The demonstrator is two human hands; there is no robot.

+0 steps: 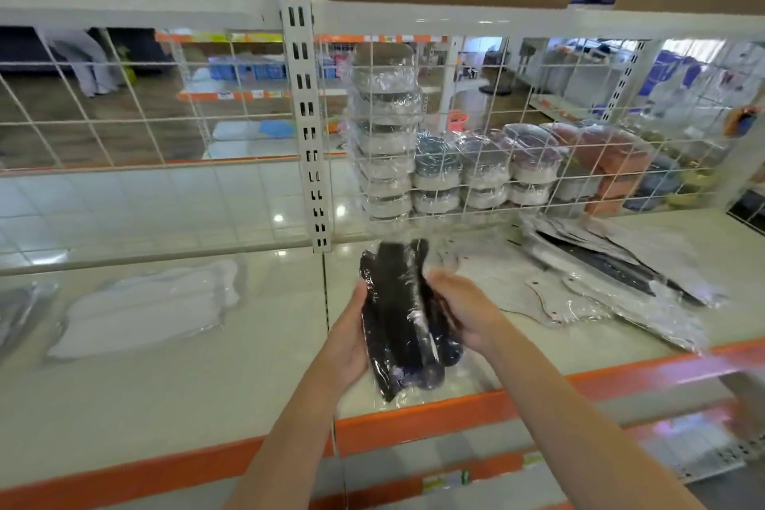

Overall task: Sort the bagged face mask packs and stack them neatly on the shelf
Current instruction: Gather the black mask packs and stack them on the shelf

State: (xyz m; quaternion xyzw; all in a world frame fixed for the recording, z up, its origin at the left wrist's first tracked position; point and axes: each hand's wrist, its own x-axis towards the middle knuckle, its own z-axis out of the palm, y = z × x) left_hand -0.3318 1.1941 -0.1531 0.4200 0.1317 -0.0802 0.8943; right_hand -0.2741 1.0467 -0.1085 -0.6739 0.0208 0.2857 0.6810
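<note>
I held a clear plastic bag of black face masks (407,319) above the cream shelf (165,393), my left hand (345,344) and right hand (463,313) curled around its sides, white bagged masks (145,306) lying left, silvery packs (612,282) right

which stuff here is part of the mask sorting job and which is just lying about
Job: black mask packs held by left hand and right hand; white mask packs; loose packs; shelf.

Lying about: wrapped bowl sets behind wire grid.
</note>
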